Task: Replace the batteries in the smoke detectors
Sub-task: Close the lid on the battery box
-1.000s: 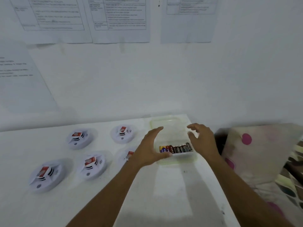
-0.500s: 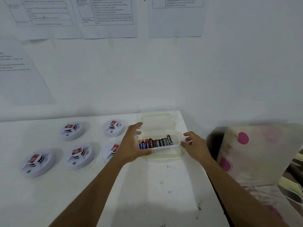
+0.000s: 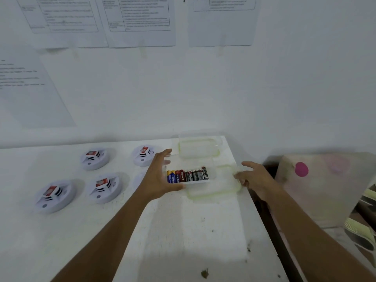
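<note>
We see the batteries (image 3: 188, 175) lying side by side in one row in a clear box (image 3: 211, 173) near the right end of the white bench (image 3: 183, 231). One is yellow and blue at the left, then there are red ones, then black and silver ones with pale lettering. The box sits over a clear, green-rimmed lid (image 3: 215, 192); we cannot tell whether it rests on the lid or is raised off it. Behind it, by the wall (image 3: 203, 98), stands a clear green-rimmed tub (image 3: 198, 147). To the left, four round white detectors (image 3: 104, 188) lie in two rows on the bench, well apart from one another. Each has dark slots and a red-labelled block at its middle, and a fifth shows only as a pale edge behind our left wrist. Our left hand (image 3: 160, 176) is spread wide round the left end of the box and grasps it, the thumb set against the near edge and the fingers (image 3: 166, 154) curved over the far side. Our right hand (image 3: 254, 177) is at the right rim of the lid with the thumb raised and the fingers bent toward the rim. They are blurred, so we cannot tell whether they grasp it or only touch it. Printed papers (image 3: 140, 19) hang on the wall, and a pale cushion (image 3: 325, 186) with a pink dot sits to the right of the bench.
</note>
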The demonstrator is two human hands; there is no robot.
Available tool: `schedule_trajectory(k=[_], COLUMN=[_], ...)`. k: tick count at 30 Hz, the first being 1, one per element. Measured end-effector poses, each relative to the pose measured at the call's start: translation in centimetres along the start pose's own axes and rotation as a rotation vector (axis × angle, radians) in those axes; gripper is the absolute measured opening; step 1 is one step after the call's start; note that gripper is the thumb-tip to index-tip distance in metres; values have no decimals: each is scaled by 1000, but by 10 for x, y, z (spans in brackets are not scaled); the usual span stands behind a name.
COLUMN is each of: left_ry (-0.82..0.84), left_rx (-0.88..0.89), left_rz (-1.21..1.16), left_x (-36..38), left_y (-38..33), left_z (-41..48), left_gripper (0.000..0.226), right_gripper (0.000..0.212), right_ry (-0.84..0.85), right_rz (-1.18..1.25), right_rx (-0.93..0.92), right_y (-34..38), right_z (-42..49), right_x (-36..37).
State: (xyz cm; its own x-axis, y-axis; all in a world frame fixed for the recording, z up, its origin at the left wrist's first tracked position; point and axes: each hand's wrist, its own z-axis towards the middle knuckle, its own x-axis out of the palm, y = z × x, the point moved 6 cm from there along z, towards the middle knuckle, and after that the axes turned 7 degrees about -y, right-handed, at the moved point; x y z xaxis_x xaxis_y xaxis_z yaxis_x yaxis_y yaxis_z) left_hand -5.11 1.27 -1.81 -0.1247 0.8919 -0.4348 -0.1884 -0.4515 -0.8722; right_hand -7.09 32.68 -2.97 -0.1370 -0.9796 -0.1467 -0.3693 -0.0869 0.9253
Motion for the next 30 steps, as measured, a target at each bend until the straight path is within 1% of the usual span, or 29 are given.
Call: schedule_trajectory(k=[3, 6, 8, 11, 14, 16, 18, 19, 22, 23, 24, 25, 27, 28, 30], left_ry=[2, 10, 22, 53, 93, 102, 100, 103, 141, 135, 101, 39, -101, -140, -153], left_rx=[-5, -15, -24, -32, -41, -53, -62, -66, -89, -96, -110, -126, -182, -210, -205], left_rz=[-30, -51, -46, -29, -22, -29, -34, -28, -37, -49, -74, -126, -251, -283, -279], left_x=[2, 4, 7, 14, 26, 34, 39, 40, 37, 33, 27, 20, 4, -3, -14], left_y=[-2, -4, -2, 0, 1, 1, -2, -3, -8, -11, -14, -18, -20, -20, -23], left_z=[1, 4, 4, 2, 0, -1, -1, 0, -1, -1, 0, 2, 9, 13, 19], left_gripper=[112, 120, 121, 118, 114, 114, 116, 118, 130, 131, 126, 115, 84, 71, 54], right_gripper=[58, 49, 46, 42, 36, 33, 35, 36, 41, 42, 42, 42, 39, 36, 27], right_ry=[27, 7, -59, -176, -282, -321, -295, -266, -159, -128, -99, -72, -7, 29, 94], right_rz=[95, 187, 155, 84, 117, 175, 265, 309, 424, 442, 453, 459, 473, 472, 416], right_rx=[-16, -68, -160, -347, -541, -618, -627, -598, -438, -389, -346, -311, -260, -251, -271], right_y=[15, 38, 58, 92, 127, 144, 150, 147, 124, 115, 105, 96, 82, 78, 76], right_z=[-11, -21, -28, -39, -54, -64, -67, -64, -46, -40, -35, -32, -28, -27, -25], right_x=[-14, -30, -44, -63, -77, -78, -71, -64, -37, -28, -20, -12, 2, 8, 18])
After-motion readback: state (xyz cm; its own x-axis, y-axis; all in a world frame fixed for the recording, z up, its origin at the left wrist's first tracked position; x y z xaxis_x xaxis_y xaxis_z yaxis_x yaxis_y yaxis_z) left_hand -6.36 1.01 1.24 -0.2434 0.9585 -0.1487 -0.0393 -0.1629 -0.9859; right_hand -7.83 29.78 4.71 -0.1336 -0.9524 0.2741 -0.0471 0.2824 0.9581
